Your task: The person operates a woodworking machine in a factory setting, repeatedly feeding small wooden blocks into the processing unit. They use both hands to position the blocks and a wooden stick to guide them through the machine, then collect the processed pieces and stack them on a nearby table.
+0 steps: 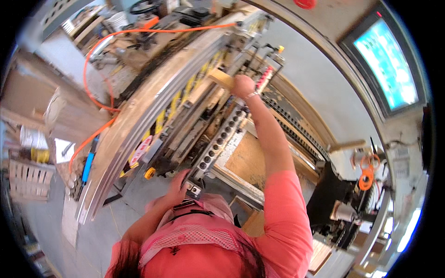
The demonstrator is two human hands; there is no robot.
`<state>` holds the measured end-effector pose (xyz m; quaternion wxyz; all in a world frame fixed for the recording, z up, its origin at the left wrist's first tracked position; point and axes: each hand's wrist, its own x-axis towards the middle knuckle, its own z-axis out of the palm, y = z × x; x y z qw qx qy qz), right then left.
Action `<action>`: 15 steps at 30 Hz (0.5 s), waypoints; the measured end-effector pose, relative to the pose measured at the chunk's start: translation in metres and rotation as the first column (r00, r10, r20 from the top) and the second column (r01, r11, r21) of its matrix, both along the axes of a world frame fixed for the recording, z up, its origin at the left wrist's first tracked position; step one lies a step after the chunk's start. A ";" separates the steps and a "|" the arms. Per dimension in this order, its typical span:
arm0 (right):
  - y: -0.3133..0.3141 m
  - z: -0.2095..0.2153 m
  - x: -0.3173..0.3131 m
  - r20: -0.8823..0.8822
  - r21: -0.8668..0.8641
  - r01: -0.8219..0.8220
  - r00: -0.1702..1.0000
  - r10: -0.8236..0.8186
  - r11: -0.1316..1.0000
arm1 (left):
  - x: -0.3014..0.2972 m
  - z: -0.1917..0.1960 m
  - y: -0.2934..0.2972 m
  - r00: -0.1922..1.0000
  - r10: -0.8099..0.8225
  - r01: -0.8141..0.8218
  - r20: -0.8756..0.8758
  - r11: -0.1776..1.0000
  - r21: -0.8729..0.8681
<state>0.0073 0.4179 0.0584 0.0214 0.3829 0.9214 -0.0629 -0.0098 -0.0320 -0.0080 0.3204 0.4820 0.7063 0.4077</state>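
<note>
Reaching far out over the machine, my right hand (243,86) is closed on the end of a short pale wooden block (220,78). That arm stretches across a long metal rail (215,147) with a row of round black discs along it. Close to my body, my left hand (177,187) rests against a small metal box (193,188) at the rail's near end. Its fingertips are partly hidden there, and their grip does not show. Beside the rail lie wooden strips (187,136) in the machine bed.
A long metal-edged beam (134,109) runs along the left, with an orange hose (88,65) looping over it. A blue-handled tool (87,164) hangs near its front end. A lit screen (387,62) stands at the upper right. An orange reel (366,179) is at the right.
</note>
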 end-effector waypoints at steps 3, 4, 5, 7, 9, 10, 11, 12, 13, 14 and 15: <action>0.001 0.005 -0.005 0.059 0.032 0.009 0.998 -0.011 0.999 | -0.002 -0.011 -0.004 0.994 0.024 -0.022 0.105 1.000 -0.020; -0.001 0.012 -0.003 0.077 0.039 -0.003 0.997 0.000 0.999 | -0.005 -0.001 -0.002 0.984 0.040 -0.018 0.175 0.992 -0.129; 0.001 0.010 0.003 0.041 0.122 -0.032 0.999 0.027 0.992 | -0.004 0.006 0.001 0.989 0.058 -0.046 0.137 0.995 -0.084; -0.006 0.021 0.029 0.007 0.203 -0.024 1.000 0.023 0.979 | -0.005 0.020 0.012 0.992 0.104 -0.105 0.069 0.994 0.010; -0.034 0.049 0.058 0.070 0.156 -0.041 0.997 0.030 0.987 | -0.010 0.034 0.033 0.973 0.146 -0.157 0.180 0.986 0.048; -0.051 0.061 0.072 0.101 0.134 -0.052 0.994 0.038 0.990 | -0.012 0.033 0.044 0.946 0.126 -0.152 0.300 0.986 0.063; -0.069 0.070 0.084 0.131 0.079 -0.114 0.986 0.103 0.990 | -0.013 0.033 0.055 0.904 0.112 -0.155 0.412 0.985 0.074; -0.094 0.082 0.088 0.196 0.005 -0.166 0.967 0.162 0.986 | -0.013 0.034 0.066 0.852 0.056 -0.134 0.521 0.984 0.114; -0.115 0.080 0.097 0.171 -0.121 -0.117 0.976 0.136 0.986 | -0.011 0.036 0.078 0.783 -0.015 -0.108 0.621 0.981 0.160; -0.138 0.072 0.110 0.104 -0.150 -0.176 0.976 0.193 0.973 | -0.007 0.041 0.090 0.702 -0.062 -0.077 0.710 0.984 0.161; -0.159 0.069 0.119 -0.013 -0.165 -0.278 0.960 0.280 0.946 | -0.003 0.041 0.100 0.619 -0.090 -0.080 0.780 0.981 0.177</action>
